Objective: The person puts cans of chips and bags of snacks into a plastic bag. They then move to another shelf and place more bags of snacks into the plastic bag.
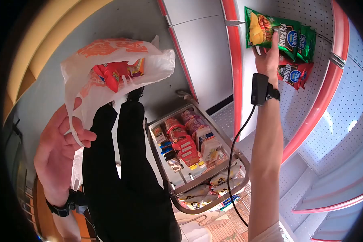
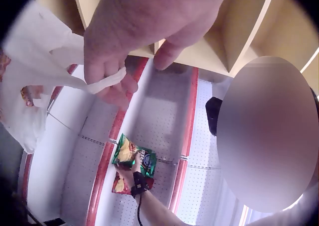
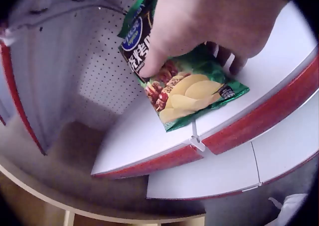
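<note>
My right hand [image 1: 268, 60] grips a green chip bag [image 1: 266, 30] at the shelf, its thumb across the front; fingers go out of sight behind it. In the right wrist view the green bag [image 3: 189, 96] shows yellow chips on its front, with the hand [image 3: 209, 22] over it. Another green bag [image 1: 307, 42] lies behind, and red bags [image 1: 294, 72] are beside them. My left hand [image 1: 60, 145] has its fingers curled round the handle of a white plastic bag [image 1: 121, 48] with orange print, which holds red packets [image 1: 109, 74].
A metal-framed cart [image 1: 205, 109] with red tubs [image 1: 183, 145], boxes and packets stands below, between my legs and the shelves. Red-edged shelves [image 1: 234, 72] with perforated backs rise on the right. Pale wooden shelving [image 2: 249, 32] borders the left wrist view. A black cable hangs from my right wrist.
</note>
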### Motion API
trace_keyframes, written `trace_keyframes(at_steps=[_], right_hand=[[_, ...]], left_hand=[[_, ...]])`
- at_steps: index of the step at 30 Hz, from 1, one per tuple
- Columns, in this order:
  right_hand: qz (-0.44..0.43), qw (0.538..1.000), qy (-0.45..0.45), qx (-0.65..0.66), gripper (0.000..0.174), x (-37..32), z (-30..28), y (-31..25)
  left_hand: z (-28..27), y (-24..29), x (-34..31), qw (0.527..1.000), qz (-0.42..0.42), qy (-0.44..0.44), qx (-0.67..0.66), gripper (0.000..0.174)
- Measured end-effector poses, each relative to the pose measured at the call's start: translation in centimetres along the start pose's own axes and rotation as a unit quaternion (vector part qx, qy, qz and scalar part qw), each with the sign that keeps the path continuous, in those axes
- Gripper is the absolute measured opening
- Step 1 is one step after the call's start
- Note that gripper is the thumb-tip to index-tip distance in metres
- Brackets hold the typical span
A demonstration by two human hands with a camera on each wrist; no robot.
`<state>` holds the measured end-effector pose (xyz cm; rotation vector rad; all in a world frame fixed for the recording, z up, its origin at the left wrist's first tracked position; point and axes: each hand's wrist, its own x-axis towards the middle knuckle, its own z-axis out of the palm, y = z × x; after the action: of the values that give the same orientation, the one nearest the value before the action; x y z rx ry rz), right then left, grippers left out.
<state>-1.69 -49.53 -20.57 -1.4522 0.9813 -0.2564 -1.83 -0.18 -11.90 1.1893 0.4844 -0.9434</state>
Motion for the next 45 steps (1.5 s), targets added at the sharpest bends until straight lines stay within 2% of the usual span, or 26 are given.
trace_keyframes(at_steps=[5,7,9,12,13,15,17,19,20,21,22,23,24,25,27,28,30,31,33,35,38,40,41,43,44,45], right_hand=[[-0.002,0.998,-0.004,0.060,0.056,1.6,-0.3,0.5],[-0.026,0.996,-0.011,0.084,0.056,1.8,-0.6,0.8],[-0.006,0.995,0.028,0.096,0.055,2.0,-0.6,0.8],[-0.010,0.996,0.019,0.084,0.054,1.6,0.0,0.3],[-0.026,0.996,0.029,0.081,0.054,0.7,0.4,0.2],[-0.059,0.993,-0.011,0.104,0.056,-1.8,1.7,-0.4],[-0.085,0.985,-0.110,0.102,0.059,-4.6,1.9,-0.3],[-0.077,0.979,-0.143,0.127,0.061,-9.1,3.1,1.0],[-0.074,0.985,-0.101,0.123,0.050,-12.4,4.6,1.6],[-0.082,0.987,-0.114,0.081,0.052,-14.2,4.9,4.1],[0.054,0.993,-0.082,-0.060,0.064,-17.3,6.5,4.2],[0.042,0.977,-0.136,-0.156,0.072,-19.1,7.5,6.1],[0.060,0.967,-0.212,-0.128,0.072,-19.8,9.0,8.3],[-0.115,0.952,-0.256,-0.124,0.073,-20.2,10.8,11.2],[-0.227,0.883,-0.344,-0.224,0.075,-20.2,13.3,13.9],[-0.227,0.884,-0.342,-0.222,0.075,-20.4,14.6,14.8],[-0.258,0.826,-0.329,-0.378,0.070,-21.3,17.0,16.6],[-0.255,0.829,-0.327,-0.374,0.070,-21.7,18.3,17.4],[-0.341,0.796,-0.251,-0.433,0.067,-22.3,20.7,18.9],[-0.353,0.776,-0.226,-0.472,0.065,-22.9,22.4,21.1],[-0.309,0.781,-0.240,-0.487,0.062,-22.2,22.3,20.2],[-0.304,0.840,-0.241,-0.380,0.052,-21.9,21.3,16.9],[-0.306,0.834,-0.239,-0.393,0.052,-21.7,20.1,15.7],[-0.300,0.880,-0.245,-0.276,0.042,-20.9,16.8,13.0],[-0.326,0.873,-0.209,-0.297,0.035,-20.3,14.4,11.0],[-0.312,0.880,-0.141,-0.330,0.032,-19.6,11.9,9.0]], left_hand=[[-0.5,-0.5,-0.3,0.999,0.017,0.033,-0.029,0.071],[-0.5,-0.5,-0.2,0.999,0.012,0.011,-0.043,0.070],[-0.5,-0.2,0.1,0.999,0.009,-0.004,-0.037,0.070],[-0.5,0.0,0.4,0.999,0.000,-0.022,-0.035,0.070],[-0.5,0.1,0.5,0.999,-0.003,-0.030,-0.040,0.070],[-0.5,0.3,0.6,0.998,-0.006,-0.027,-0.050,0.071],[-0.1,0.7,0.7,0.998,-0.010,-0.020,-0.054,0.071],[0.3,0.9,0.5,0.997,-0.019,-0.010,-0.077,0.072],[0.2,0.8,0.5,0.997,-0.019,-0.015,-0.077,0.072],[0.3,1.0,0.6,0.997,-0.019,-0.012,-0.071,0.072],[0.3,1.0,0.4,0.997,-0.025,-0.015,-0.066,0.073],[0.5,1.0,0.4,0.997,-0.031,-0.019,-0.063,0.074],[0.6,1.0,0.3,0.995,-0.022,-0.037,-0.090,0.067],[0.8,0.9,0.3,0.995,-0.023,-0.040,-0.091,0.067],[1.2,0.8,-0.1,0.997,-0.028,-0.029,-0.067,0.072],[1.2,0.8,-0.1,0.997,-0.028,-0.029,-0.064,0.072],[1.4,0.8,-0.4,0.995,-0.052,-0.055,-0.060,0.077],[1.5,0.8,-0.4,0.996,-0.054,-0.054,-0.056,0.077],[2.0,0.7,-0.6,0.992,-0.073,-0.088,-0.058,0.077],[2.6,0.6,-0.7,0.991,-0.074,-0.093,-0.063,0.078],[3.2,0.6,-0.5,0.996,-0.058,-0.073,-0.015,0.080],[2.5,0.6,-0.5,0.998,-0.024,-0.052,-0.040,0.079],[2.3,0.8,-0.5,0.996,-0.024,-0.062,-0.052,0.079],[1.7,1.1,-0.5,0.998,-0.016,-0.046,-0.037,0.080],[1.4,1.0,-0.4,0.999,-0.003,-0.046,-0.012,0.079],[1.2,0.7,-0.4,0.999,-0.002,-0.048,-0.020,0.079]])
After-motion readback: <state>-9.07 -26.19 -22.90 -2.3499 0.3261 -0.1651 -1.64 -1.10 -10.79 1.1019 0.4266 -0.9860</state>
